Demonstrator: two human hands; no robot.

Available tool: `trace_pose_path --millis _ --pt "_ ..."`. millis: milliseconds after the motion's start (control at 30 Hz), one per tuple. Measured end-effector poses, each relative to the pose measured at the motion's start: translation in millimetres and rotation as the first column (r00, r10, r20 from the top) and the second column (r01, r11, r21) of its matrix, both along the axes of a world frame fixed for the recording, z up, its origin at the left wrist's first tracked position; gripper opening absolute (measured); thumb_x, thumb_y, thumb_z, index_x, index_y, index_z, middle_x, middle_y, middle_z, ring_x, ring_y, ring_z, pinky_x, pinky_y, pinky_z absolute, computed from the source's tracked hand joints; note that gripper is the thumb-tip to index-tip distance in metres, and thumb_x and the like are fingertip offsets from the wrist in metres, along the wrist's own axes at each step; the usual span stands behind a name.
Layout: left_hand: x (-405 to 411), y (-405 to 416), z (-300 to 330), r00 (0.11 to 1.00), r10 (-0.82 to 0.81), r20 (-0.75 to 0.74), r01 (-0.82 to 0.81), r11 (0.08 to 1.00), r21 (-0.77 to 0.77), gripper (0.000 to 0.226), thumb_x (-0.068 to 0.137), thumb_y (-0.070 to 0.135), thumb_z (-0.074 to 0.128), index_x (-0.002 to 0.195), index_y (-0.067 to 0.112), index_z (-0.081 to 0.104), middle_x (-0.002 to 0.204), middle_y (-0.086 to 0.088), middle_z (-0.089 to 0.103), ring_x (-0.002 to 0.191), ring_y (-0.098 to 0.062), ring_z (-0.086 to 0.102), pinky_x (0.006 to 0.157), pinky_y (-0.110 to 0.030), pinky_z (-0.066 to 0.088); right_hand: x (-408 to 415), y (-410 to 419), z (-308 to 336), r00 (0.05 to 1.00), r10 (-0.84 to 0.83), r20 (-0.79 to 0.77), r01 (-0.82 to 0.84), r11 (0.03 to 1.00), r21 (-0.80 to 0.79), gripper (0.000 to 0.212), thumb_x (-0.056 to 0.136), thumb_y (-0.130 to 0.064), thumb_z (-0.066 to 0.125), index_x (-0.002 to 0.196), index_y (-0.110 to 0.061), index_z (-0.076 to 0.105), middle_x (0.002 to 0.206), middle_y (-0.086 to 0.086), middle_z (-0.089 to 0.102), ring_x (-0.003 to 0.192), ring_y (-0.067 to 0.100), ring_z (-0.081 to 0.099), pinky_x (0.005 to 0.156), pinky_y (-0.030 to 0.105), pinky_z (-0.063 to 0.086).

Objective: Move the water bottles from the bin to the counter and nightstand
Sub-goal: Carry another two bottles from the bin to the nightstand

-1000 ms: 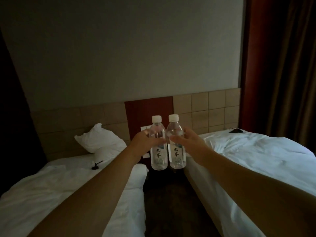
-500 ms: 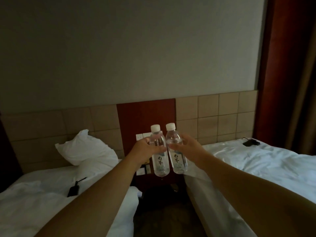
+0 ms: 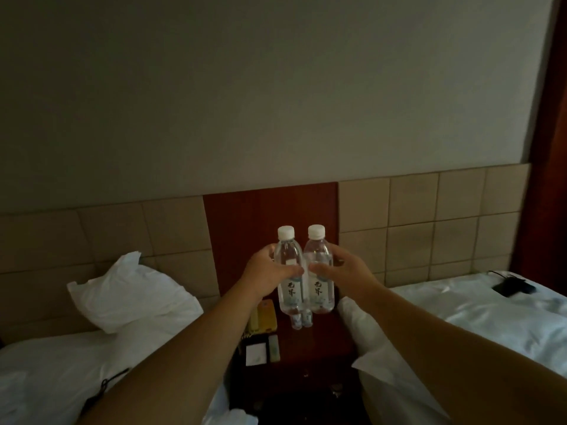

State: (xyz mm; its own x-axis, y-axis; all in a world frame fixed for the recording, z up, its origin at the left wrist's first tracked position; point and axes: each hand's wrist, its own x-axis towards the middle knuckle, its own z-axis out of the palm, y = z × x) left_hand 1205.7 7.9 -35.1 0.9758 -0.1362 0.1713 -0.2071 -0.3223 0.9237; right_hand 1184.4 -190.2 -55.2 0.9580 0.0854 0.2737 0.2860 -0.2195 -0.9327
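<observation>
Two clear water bottles with white caps stand upright side by side at the back of the dark red nightstand [image 3: 319, 342], their bases mirrored in its glossy top. My left hand [image 3: 265, 276] grips the left bottle [image 3: 289, 289] around its middle. My right hand [image 3: 343, 276] grips the right bottle [image 3: 319, 286] the same way. Whether the bases touch the top I cannot tell for sure. No bin is in view.
A yellow telephone [image 3: 264, 317], a white card [image 3: 255, 354] and a small pale remote [image 3: 274, 348] lie on the nightstand's left part. White beds flank it, with a pillow [image 3: 132, 296] on the left and a black device [image 3: 514, 286] on the right bed.
I have come closer to the nightstand, and both bottles have gone down from mid-air to its top. Both hands still hold their bottles.
</observation>
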Motion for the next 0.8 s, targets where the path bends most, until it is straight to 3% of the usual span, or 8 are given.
trace_pose_path --millis 67,200,333,433,500,667,733,800 --pt "46 -8 -19 0.999 0.033 -0.017 -0.033 0.999 -0.003 0.059 0.073 0.017 0.087 0.124 0.026 0.059 0.118 0.005 0.069 0.108 -0.016 0.066 0.093 -0.039 0.052 50 -6 -14 1.0 0.006 -0.027 -0.006 1.0 -0.022 0.033 0.078 -0.041 0.079 0.096 -0.065 0.065 0.1 -0.026 0.073 0.089 -0.006 0.07 0.062 0.011 0.055" --pt "141 -24 -60 0.993 0.088 -0.072 -0.087 0.996 0.017 0.071 0.07 0.017 0.089 0.132 0.025 0.054 0.122 0.005 0.066 0.113 -0.017 0.063 0.097 -0.041 0.051 155 -22 -53 0.996 0.011 -0.085 -0.014 0.999 -0.034 0.034 0.079 -0.033 0.081 0.101 -0.054 0.067 0.102 -0.021 0.074 0.091 -0.001 0.072 0.074 0.023 0.057" --pt "232 -38 -105 0.979 0.13 -0.158 -0.117 0.989 0.09 0.079 0.067 0.016 0.09 0.135 0.025 0.052 0.123 0.007 0.063 0.111 -0.016 0.061 0.092 -0.037 0.052 251 -38 -98 0.982 0.001 -0.188 -0.013 0.998 -0.067 0.035 0.078 -0.029 0.084 0.105 -0.042 0.067 0.1 -0.014 0.075 0.088 0.003 0.073 0.077 0.028 0.06" --pt "292 -45 -142 0.962 0.151 -0.228 -0.128 0.985 0.112 0.085 0.065 0.02 0.092 0.137 0.03 0.049 0.113 0.015 0.059 0.106 -0.013 0.06 0.083 -0.031 0.052 314 -44 -133 0.968 0.012 -0.252 -0.037 0.995 -0.093 0.034 0.078 -0.025 0.084 0.102 -0.041 0.066 0.099 -0.012 0.075 0.085 0.002 0.072 0.069 0.021 0.056" --pt "324 -47 -169 0.956 0.158 -0.246 -0.128 0.983 0.134 0.087 0.065 0.023 0.092 0.139 0.029 0.049 0.122 0.011 0.06 0.11 -0.014 0.06 0.077 -0.026 0.049 347 -44 -156 0.954 -0.004 -0.298 -0.028 0.994 -0.102 0.038 0.078 -0.023 0.083 0.101 -0.044 0.062 0.1 -0.015 0.072 0.086 0.0 0.07 0.066 0.017 0.053" --pt "400 -49 -245 0.955 0.157 -0.25 -0.124 0.982 0.144 0.076 0.07 0.024 0.09 0.135 0.028 0.051 0.115 0.017 0.059 0.105 -0.008 0.06 0.075 -0.023 0.052 425 -41 -225 0.916 -0.033 -0.399 -0.033 0.987 -0.157 0.044 0.074 -0.026 0.086 0.095 -0.051 0.056 0.094 -0.022 0.07 0.077 -0.017 0.065 0.056 0.008 0.047" --pt "429 -47 -282 0.966 0.151 -0.21 -0.122 0.982 0.144 0.064 0.071 0.018 0.09 0.127 0.021 0.059 0.116 0.009 0.065 0.104 -0.009 0.065 0.08 -0.028 0.057 454 -37 -259 0.907 -0.063 -0.415 -0.009 0.986 -0.168 0.046 0.072 -0.028 0.087 0.094 -0.052 0.055 0.094 -0.023 0.068 0.078 -0.018 0.064 0.057 0.008 0.047" --pt "457 -45 -317 0.967 0.161 -0.195 -0.14 0.983 0.12 0.052 0.071 0.013 0.09 0.114 0.029 0.066 0.103 0.014 0.073 0.096 -0.002 0.069 0.073 -0.021 0.058 482 -31 -296 0.892 -0.101 -0.441 0.028 0.985 -0.168 0.049 0.072 -0.029 0.088 0.103 -0.048 0.055 0.102 -0.02 0.068 0.087 -0.009 0.066 0.065 0.012 0.051"
